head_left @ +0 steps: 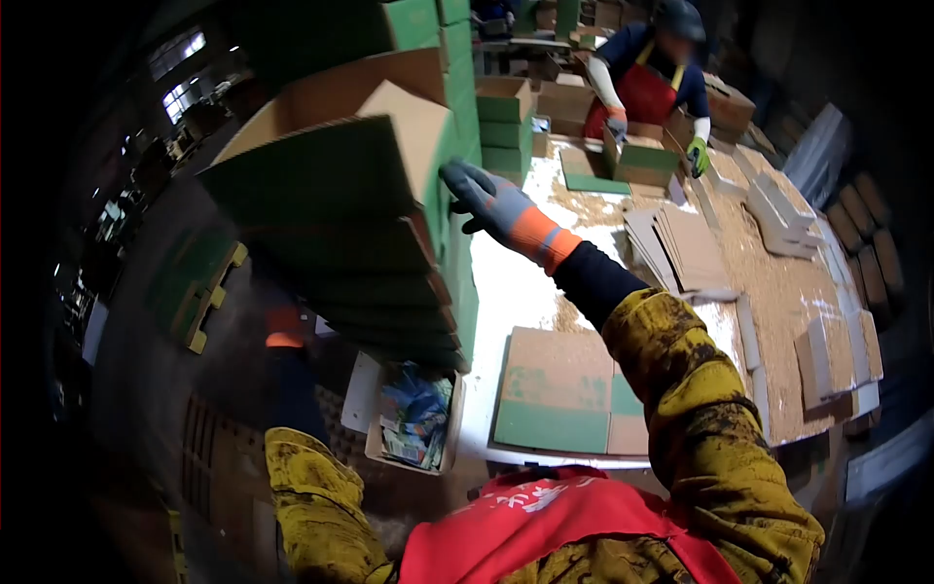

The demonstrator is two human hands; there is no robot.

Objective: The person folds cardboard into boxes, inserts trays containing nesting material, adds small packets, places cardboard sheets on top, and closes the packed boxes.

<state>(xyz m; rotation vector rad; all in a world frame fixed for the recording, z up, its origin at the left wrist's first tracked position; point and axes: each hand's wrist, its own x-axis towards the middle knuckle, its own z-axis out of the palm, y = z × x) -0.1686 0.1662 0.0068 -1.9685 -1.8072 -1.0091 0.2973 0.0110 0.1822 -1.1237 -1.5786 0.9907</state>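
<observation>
A tall stack of green-and-brown cardboard boxes (pixel 321 180) stands in front of me on the left, with the top box open. My right hand (pixel 484 200), in a grey and orange glove, reaches to the right side of that top box. Its fingers are stretched out at the cardboard, holding nothing I can see. Low on the stack's left side is my left hand (pixel 284 326); only its orange cuff shows clearly, and its fingers are lost in shadow.
Flat cardboard (pixel 555 389) lies on the white table (pixel 491 292), with loose brown sheets (pixel 686 248) beyond. Across it, a co-worker (pixel 647 83) handles an open box (pixel 642 156). White curved pieces (pixel 778 209) line the right side. A small bin (pixel 418 419) of packets sits below the stack.
</observation>
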